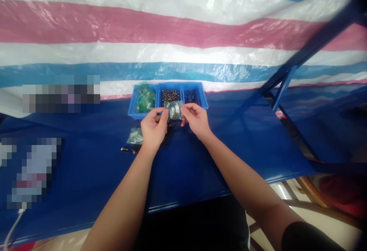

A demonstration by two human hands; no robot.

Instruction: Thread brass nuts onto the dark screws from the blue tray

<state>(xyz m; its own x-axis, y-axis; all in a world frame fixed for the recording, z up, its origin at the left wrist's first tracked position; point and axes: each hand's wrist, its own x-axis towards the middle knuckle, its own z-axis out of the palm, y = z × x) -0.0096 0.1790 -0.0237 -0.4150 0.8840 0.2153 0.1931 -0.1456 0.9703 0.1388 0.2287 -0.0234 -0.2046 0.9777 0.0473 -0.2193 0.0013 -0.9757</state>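
Item, one small clear plastic bag [174, 110] of metal hardware: the left hand [155, 126] is pinching its left edge between thumb and fingers, the right hand [197, 120] is pinching its right edge, and whether it is sealed I cannot tell. Item, a second filled bag [135, 136] is lying near the left wrist on the blue surface [186, 180], beside loose bolts [125, 150]. Three blue plastic bins [135, 116] behind are holding green plastic packaging [145, 100], metal fittings [171, 96] and dark screws [192, 96], seemingly plenty remaining.
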